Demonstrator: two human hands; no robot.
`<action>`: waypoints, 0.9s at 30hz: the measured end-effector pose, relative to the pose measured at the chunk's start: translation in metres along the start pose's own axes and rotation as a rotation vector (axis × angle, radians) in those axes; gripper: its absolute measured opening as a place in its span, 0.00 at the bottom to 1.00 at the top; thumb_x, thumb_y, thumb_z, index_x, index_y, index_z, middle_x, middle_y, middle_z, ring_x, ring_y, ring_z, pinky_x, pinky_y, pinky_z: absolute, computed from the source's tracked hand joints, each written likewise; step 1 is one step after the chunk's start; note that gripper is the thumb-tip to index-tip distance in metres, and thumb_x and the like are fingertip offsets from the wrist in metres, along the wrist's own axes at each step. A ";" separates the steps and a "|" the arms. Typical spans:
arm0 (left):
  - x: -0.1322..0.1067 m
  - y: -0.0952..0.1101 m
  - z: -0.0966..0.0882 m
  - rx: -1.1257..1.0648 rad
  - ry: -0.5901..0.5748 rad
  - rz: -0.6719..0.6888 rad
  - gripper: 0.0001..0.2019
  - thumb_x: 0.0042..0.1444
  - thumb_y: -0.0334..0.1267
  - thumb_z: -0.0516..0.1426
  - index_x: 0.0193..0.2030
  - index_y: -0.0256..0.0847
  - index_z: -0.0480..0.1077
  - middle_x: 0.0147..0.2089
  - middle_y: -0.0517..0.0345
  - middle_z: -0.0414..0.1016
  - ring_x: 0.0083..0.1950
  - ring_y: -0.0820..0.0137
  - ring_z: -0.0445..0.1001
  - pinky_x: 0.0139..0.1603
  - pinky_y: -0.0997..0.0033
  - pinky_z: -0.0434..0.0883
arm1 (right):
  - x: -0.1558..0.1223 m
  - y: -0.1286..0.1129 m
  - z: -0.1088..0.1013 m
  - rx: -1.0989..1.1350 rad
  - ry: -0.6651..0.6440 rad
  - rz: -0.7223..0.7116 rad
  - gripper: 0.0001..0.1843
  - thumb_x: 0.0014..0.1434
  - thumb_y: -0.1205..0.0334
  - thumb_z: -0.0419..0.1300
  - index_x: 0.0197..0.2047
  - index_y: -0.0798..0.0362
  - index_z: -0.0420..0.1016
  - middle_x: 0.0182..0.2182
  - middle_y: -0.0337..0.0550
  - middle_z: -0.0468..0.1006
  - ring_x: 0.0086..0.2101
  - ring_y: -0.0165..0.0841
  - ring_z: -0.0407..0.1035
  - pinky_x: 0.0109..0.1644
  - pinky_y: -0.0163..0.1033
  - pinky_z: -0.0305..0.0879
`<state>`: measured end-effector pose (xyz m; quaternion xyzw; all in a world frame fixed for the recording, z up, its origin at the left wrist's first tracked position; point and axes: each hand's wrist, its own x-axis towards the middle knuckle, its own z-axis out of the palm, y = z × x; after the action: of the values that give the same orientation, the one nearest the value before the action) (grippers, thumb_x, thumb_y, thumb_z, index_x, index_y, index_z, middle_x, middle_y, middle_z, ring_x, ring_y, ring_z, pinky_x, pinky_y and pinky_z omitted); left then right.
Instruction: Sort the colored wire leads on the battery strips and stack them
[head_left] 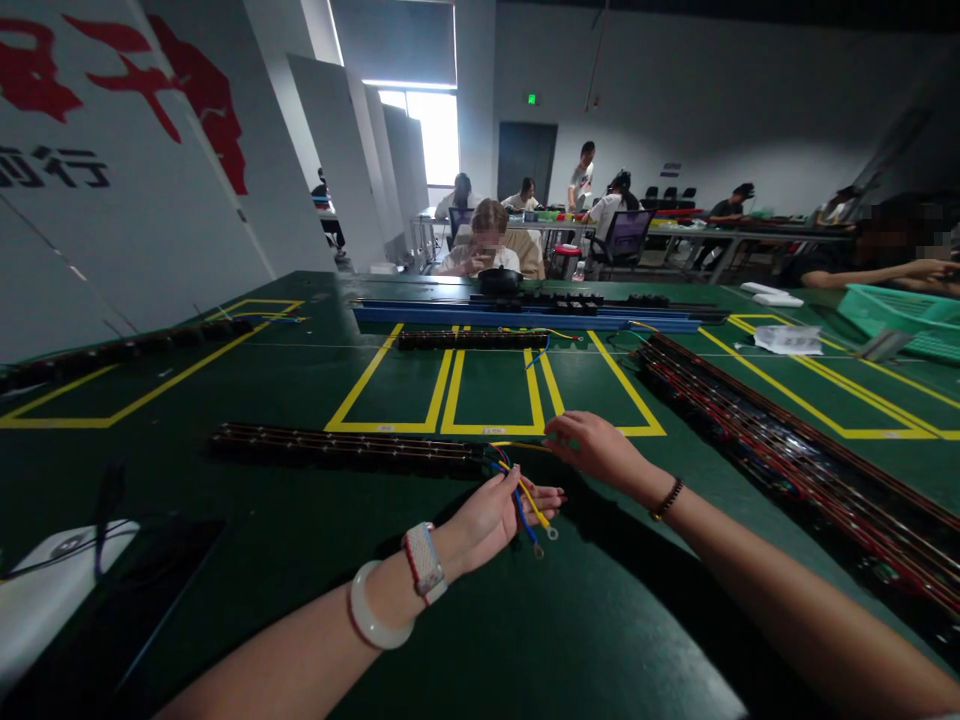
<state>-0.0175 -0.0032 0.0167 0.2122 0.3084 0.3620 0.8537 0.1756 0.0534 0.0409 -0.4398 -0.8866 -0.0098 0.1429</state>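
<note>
A long black strip with copper-coloured rods [345, 448] lies on the green table, its wired end at my hands. My left hand [487, 515] is palm up, with its thumb over a bunch of blue and yellow wires [531, 492]; the other fingers reach out beneath them. Metal ring terminals [553, 534] hang past the fingers. My right hand [592, 450] is bent above and to the right, its fingertips closed at the end of a thin yellowish wire [517, 445] running from the strip. The fingertips partly hide that wire's end.
Bundled black strips with red wires [795, 450] lie to the right. A shorter strip [472, 340] and a blue rail [420, 318] lie farther back, near yellow tape outlines [382, 428]. A green basket [900, 320] stands at far right, by another person's arm. More people sit behind.
</note>
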 end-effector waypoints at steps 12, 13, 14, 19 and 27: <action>0.007 -0.005 -0.009 -0.033 0.047 0.042 0.10 0.63 0.39 0.50 0.34 0.36 0.65 0.30 0.58 0.71 0.29 0.76 0.71 0.43 0.69 0.70 | -0.036 -0.032 0.002 0.009 -0.024 -0.536 0.15 0.67 0.64 0.47 0.54 0.52 0.69 0.40 0.46 0.75 0.37 0.32 0.66 0.42 0.39 0.60; 0.007 -0.005 -0.009 -0.034 0.034 0.055 0.10 0.63 0.40 0.50 0.35 0.36 0.66 0.31 0.56 0.72 0.32 0.74 0.72 0.45 0.67 0.70 | -0.034 -0.031 0.002 0.059 0.008 -0.507 0.15 0.67 0.64 0.48 0.53 0.52 0.70 0.39 0.46 0.76 0.37 0.32 0.66 0.42 0.39 0.60; 0.006 -0.006 -0.008 -0.036 0.017 0.069 0.11 0.63 0.40 0.50 0.36 0.35 0.66 0.33 0.54 0.74 0.34 0.72 0.74 0.47 0.64 0.70 | -0.031 -0.029 0.002 0.112 0.040 -0.470 0.14 0.67 0.63 0.48 0.52 0.53 0.70 0.37 0.46 0.76 0.37 0.33 0.66 0.42 0.39 0.61; 0.000 -0.008 -0.004 -0.017 -0.028 0.162 0.10 0.63 0.39 0.48 0.38 0.35 0.66 0.39 0.46 0.76 0.44 0.64 0.76 0.54 0.56 0.67 | -0.006 -0.028 -0.007 0.324 0.161 -0.274 0.12 0.67 0.62 0.49 0.47 0.54 0.72 0.35 0.46 0.76 0.36 0.32 0.68 0.40 0.38 0.62; -0.001 -0.007 -0.001 0.074 0.045 0.102 0.07 0.63 0.32 0.45 0.38 0.36 0.62 0.35 0.45 0.76 0.38 0.64 0.77 0.48 0.58 0.70 | 0.065 -0.053 -0.016 0.470 0.182 -0.189 0.12 0.66 0.58 0.52 0.43 0.56 0.72 0.36 0.45 0.77 0.34 0.30 0.69 0.36 0.33 0.61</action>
<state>-0.0155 -0.0084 0.0126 0.2510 0.3293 0.3981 0.8186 0.1008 0.0694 0.0792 -0.3071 -0.8853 0.1433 0.3185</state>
